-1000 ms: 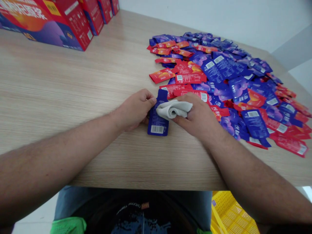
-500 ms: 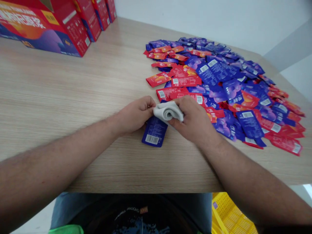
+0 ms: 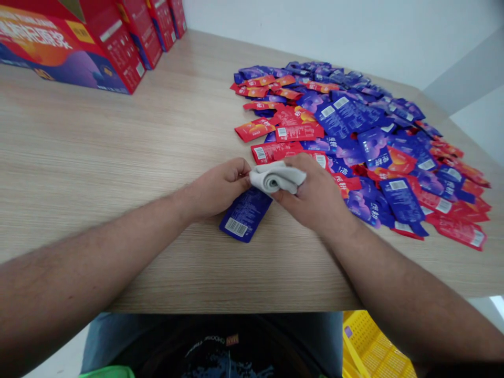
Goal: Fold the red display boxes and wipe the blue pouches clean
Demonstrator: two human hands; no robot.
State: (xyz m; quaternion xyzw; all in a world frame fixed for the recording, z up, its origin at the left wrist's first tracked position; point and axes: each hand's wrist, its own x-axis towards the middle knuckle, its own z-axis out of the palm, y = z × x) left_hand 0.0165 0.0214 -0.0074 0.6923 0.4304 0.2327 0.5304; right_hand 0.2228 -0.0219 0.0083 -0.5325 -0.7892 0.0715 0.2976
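A rolled light grey cloth [image 3: 275, 177] is bunched in my right hand [image 3: 317, 194], its spiral end facing me. It lies over the upper part of a dark blue pouch [image 3: 248, 212], which has a white barcode at its lower end. My left hand [image 3: 224, 186] is closed in a pinch at the pouch's upper left edge, right beside the cloth. The fingertips there are partly hidden. The pouch slants down to the left, just above or on the tabletop; I cannot tell which.
A wide heap of red and blue pouches [image 3: 342, 118] spreads over the right side of the wooden table [image 3: 98, 152]. Red and purple boxes [image 3: 118, 58] stand at the back left. Below the table's front edge at right is a yellow plastic basket [image 3: 378, 341].
The pouch's lower end has swung a little left and tilted more. My right hand and the cloth have shifted slightly right, while my left hand has stayed nearly in place.
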